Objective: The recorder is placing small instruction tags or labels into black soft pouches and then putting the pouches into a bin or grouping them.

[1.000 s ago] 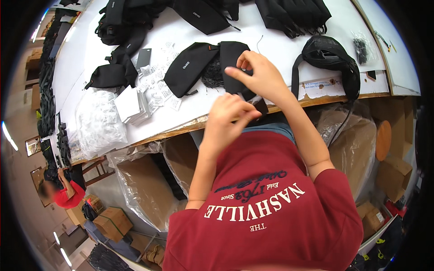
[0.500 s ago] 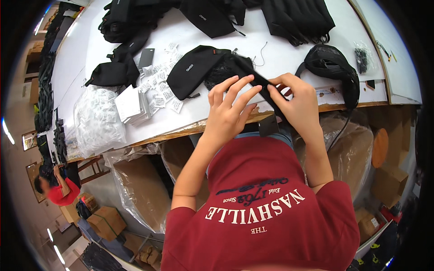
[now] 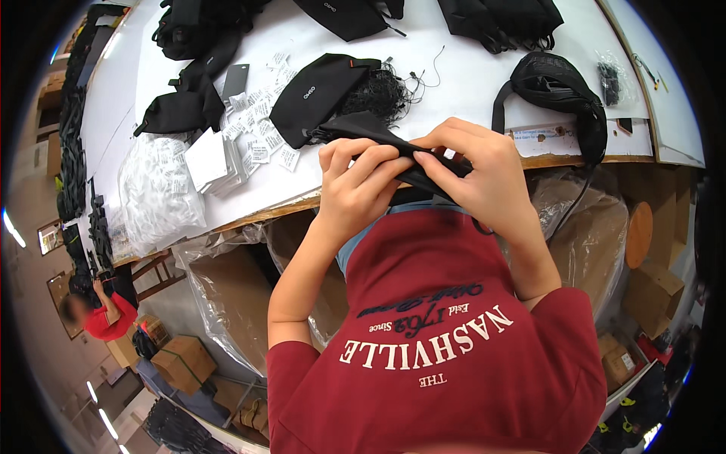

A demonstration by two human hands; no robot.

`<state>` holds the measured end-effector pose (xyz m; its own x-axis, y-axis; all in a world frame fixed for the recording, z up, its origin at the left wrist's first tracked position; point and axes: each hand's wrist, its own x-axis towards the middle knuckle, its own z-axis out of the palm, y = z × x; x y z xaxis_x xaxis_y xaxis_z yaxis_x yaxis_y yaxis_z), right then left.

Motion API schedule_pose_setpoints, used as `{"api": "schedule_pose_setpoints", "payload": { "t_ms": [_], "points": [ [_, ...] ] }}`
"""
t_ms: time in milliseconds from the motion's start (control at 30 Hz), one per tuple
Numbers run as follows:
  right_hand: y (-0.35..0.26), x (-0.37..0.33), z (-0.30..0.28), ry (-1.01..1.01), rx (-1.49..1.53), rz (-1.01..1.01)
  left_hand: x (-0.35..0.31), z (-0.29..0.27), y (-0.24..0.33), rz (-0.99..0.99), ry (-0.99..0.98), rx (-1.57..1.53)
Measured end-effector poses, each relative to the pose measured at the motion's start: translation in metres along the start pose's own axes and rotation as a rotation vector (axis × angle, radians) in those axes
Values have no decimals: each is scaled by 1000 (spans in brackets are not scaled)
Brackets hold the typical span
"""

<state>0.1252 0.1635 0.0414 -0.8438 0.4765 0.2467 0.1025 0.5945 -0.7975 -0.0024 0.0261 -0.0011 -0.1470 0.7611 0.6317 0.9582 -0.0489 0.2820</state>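
Note:
My left hand [image 3: 358,180] and my right hand [image 3: 480,170] are close together at the table's front edge, both closed on a black fabric bag [image 3: 367,127]. The bag is folded narrow and slants across my front, its lower end partly hidden behind my right hand. Thumbs and fingertips pinch its edge where the hands nearly meet. Just beyond lies a tangle of thin black cords [image 3: 384,94]. Next to that, a flat black pouch [image 3: 306,94] rests on the white table. A black waist bag [image 3: 556,83] with a strap lies to the right.
White paper labels [image 3: 253,125] are scattered left of the pouch, near a stack of white cards [image 3: 212,163] and a clear plastic bag [image 3: 160,193]. More black bags [image 3: 503,23] lie at the back. Plastic-lined cartons [image 3: 227,303] stand below the table edge [image 3: 556,160]. A person in red [image 3: 110,316] is far left.
My left hand has moved from spread fingers to a closed grip on the bag's edge, nearer my right hand. The bag has swung flatter, its far end shifting left.

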Motion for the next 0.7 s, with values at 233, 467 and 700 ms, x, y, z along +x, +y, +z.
{"api": "schedule_pose_setpoints", "payload": {
  "t_ms": [233, 467, 700],
  "points": [
    [6, 5, 10, -52, 231, 48, -3, -10, 3, -26, 7, 35],
    [6, 6, 21, 32, 263, 80, -9, -21, 1, -26, -40, 48],
    [21, 1, 12, -420, 712, 141, -22, -47, 0, 33, 24, 193]
  ]
}}
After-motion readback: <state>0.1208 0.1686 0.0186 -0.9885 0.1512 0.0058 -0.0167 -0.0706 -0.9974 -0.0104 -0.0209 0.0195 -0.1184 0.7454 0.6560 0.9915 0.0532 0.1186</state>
